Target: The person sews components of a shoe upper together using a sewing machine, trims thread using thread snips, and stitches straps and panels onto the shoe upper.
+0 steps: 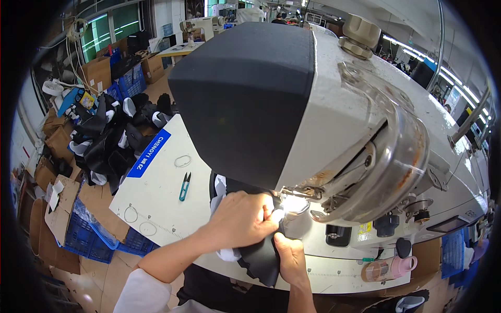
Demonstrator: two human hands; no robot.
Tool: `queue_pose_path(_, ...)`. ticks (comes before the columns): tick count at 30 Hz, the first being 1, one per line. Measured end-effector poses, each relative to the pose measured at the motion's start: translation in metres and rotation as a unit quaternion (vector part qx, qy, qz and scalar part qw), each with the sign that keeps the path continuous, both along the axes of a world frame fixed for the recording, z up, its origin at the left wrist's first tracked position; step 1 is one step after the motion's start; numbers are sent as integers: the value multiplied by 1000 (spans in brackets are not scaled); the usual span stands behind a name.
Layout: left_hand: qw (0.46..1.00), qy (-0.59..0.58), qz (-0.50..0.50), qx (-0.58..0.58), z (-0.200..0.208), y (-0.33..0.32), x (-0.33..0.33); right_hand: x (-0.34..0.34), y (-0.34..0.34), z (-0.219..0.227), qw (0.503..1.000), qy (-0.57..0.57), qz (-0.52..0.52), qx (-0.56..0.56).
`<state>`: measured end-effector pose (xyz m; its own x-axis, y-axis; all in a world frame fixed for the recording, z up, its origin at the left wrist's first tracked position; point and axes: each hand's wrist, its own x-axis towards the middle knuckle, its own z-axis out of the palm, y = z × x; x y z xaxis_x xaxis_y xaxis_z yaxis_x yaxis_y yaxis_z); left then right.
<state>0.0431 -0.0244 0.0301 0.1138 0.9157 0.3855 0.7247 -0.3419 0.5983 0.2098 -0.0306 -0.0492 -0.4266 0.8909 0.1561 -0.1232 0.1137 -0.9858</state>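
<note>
A black piece with white lining (261,263), its kind not clear, lies under the head of a sewing machine (240,104). My left hand (242,219) is closed over its upper part, fingertips pinching the edge beside the lit needle area (295,203). Lower down, my right hand (291,258) grips the right edge, thumb on top and the other fingers hidden beneath. The white lining shows to the left of and below my left hand. Glare and the machine head hide the needle itself.
Teal-handled thread snips (185,187) and loose thread rings (182,160) lie on the white table (156,198). A pink-lidded bottle (389,268) lies at the right. Black and white pieces (107,138) are heaped at the left, above blue crates (88,250).
</note>
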Motion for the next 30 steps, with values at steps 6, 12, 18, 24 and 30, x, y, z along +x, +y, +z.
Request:
queue_pose_path(6,999,-4,2,43,-2,-2,4,5,-1,3,999,16,5,-47)
queue_pose_path(12,998,-27,-28,40,8,4,-3,-2,1,-6,995,26,-55,-80)
queue_pose_path(18,999,-31,-41,7,8,6,-11,-8,-1,-9,994,28,-77,-73)
queue_pose_path(24,999,-1,-18,-44,16,13,0,-4,9,-13,989,54,-94,-99)
queue_pose_path(30,996,16,-38,-80,20,12,-7,0,10,-15,988,52,-103,-107)
